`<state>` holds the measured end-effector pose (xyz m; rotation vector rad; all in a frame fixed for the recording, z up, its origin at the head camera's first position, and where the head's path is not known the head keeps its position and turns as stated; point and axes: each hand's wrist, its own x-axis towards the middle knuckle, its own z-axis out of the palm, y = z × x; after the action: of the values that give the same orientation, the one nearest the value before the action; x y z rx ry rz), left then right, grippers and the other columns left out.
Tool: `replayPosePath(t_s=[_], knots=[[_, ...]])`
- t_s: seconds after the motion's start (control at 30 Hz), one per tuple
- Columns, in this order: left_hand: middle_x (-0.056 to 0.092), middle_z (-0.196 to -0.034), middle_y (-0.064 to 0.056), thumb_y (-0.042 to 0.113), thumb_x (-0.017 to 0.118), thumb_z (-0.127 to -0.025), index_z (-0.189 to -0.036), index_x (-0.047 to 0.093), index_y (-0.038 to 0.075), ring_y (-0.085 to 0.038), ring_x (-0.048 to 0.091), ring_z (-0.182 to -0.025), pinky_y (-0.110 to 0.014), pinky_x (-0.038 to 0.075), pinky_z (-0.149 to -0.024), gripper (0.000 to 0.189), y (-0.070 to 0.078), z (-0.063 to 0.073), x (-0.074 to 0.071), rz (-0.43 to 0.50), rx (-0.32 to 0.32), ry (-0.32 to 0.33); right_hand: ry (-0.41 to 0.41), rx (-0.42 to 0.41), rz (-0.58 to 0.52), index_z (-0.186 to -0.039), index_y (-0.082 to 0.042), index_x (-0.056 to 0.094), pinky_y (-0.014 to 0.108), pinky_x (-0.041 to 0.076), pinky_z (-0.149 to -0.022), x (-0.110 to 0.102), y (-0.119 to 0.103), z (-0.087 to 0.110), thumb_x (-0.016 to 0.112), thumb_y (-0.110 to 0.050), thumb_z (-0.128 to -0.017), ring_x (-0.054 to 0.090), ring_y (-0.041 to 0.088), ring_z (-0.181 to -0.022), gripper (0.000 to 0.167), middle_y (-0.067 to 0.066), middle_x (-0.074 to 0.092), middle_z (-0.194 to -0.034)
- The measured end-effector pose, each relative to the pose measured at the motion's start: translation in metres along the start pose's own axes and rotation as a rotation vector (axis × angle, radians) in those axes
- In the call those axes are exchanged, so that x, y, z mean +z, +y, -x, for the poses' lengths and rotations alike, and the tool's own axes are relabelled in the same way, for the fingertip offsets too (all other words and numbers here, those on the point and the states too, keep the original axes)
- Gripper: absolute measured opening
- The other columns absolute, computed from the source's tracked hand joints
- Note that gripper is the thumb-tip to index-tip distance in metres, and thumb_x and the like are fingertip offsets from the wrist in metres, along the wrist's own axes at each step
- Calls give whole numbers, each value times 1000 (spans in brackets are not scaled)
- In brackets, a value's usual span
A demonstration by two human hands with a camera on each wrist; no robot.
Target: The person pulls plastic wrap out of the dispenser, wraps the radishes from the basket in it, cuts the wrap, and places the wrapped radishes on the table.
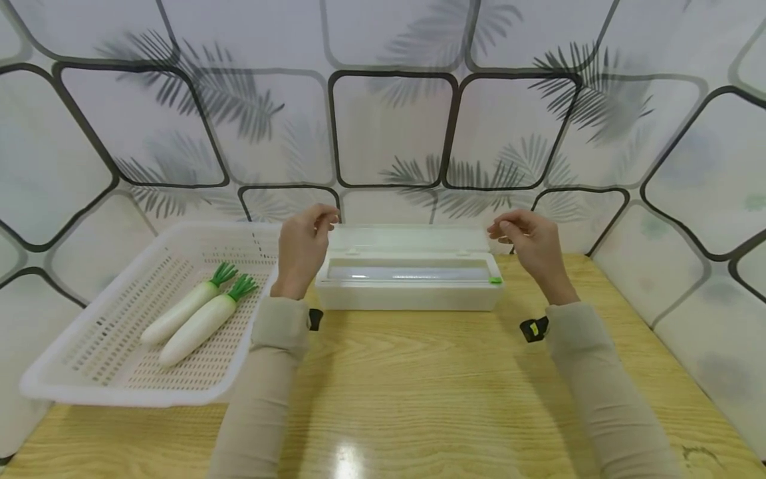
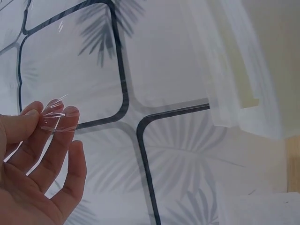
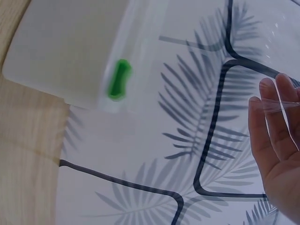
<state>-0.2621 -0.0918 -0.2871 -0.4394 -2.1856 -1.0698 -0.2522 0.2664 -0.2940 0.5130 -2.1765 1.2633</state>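
Past sleeves point(image 1: 616, 392) — pinching clear film point(image 2: 49, 122) in left hand point(image 1: 302, 249) at white box's point(image 1: 407, 299) nine o'clock, right hand point(image 1: 535, 246) at three — likely to keep it spread.

I pinch clear, thin plastic film point(image 2: 58, 121) between the thumb and fingers of my left hand point(image 1: 302, 249), where it bunches into small, shiny folds. More of it crosses the fingertips of my right hand point(image 1: 532, 246), creased and see-through; how far it reaches between my hands I cannot tell. Between and below them, a long white dispenser box point(image 1: 407, 297) lies crosswise on the table, its translucent lid point(image 1: 413, 239) raised at the back. A glossy roll point(image 1: 413, 273) lies lengthwise inside, and a green slider point(image 1: 495, 280) sits at the right end.
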Motion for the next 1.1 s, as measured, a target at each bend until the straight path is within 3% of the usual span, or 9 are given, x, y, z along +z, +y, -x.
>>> replayPosePath(t_s=[0.23,0.47,0.57,0.87,1.1], knots=[[74,-92,-21,-7,60,-97,-101,72,-8,-35,72,-80,-46,56,-67,13,11,-4,-8,9,42,53,7,-2,-23,-103,14,68,15,55,-72,-6,-11,-5,57,8,-99,67,-2,-78,13,26,71,-93],[74,-91,-19,-9,60,-96,-100,73,-6,-32,72,-80,-43,56,-66,14,16,-8,-13,29,66,85,45,-27,-37,-103,15,67,16,55,-72,-12,-23,-9,57,7,-100,68,-1,-78,13,-10,72,-88],[74,-91,-19,-8,60,-97,-100,74,-6,-32,72,-79,-40,54,-64,14,19,-10,-16,23,77,92,63,-54,-28,-103,15,68,15,55,-72,-13,-27,-11,58,7,-100,68,0,-77,13,-17,70,-87],[74,-92,-20,-9,59,-97,-102,73,-8,-32,71,-78,-42,56,-67,15,33,-16,-28,39,98,114,97,-146,-34,-102,17,67,17,56,-73,-19,-38,-18,56,10,-99,69,2,-78,13,-18,69,-88],[75,-91,-19,-10,59,-96,-100,73,-9,-31,72,-76,-18,45,-63,15,42,-19,-36,27,150,143,121,-200,-79,-98,19,66,18,56,-73,-23,-47,-22,56,14,-97,70,5,-77,11,-15,72,-87]])
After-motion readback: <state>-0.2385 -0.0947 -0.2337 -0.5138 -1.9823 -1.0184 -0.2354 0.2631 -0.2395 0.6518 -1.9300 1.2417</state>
